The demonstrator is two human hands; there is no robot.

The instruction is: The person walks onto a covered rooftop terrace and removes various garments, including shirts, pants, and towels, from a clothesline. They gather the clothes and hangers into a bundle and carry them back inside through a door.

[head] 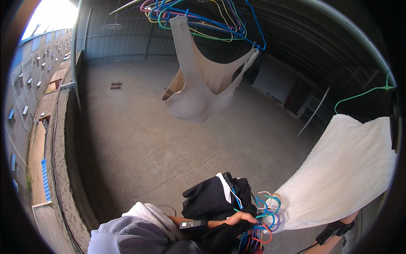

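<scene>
My left hand (242, 217) grips a bundle of coloured wire hangers (269, 212) near their hooks. Black clothes (206, 195) with a white strip hang from that bundle, and more dark cloth lies around my wrist. A white towel (336, 171) hangs at the right, below a green hanger (361, 95) hooked on a metal rail (352, 33). My right forearm, with a black strap (334, 230), reaches up behind the towel, which hides the hand. Over my left arm drapes a pale towel (155, 216). Ahead, a light grey bra top (196, 101) hangs by its straps from a blue hanger (222, 27).
Several coloured hangers (161, 14) cluster on a pole overhead. A low concrete parapet (71, 152) runs along the left, with buildings (31, 85) beyond. Brick pieces (115, 85) lie on the concrete floor (142, 133). A slanted metal bar (314, 111) stands at the right.
</scene>
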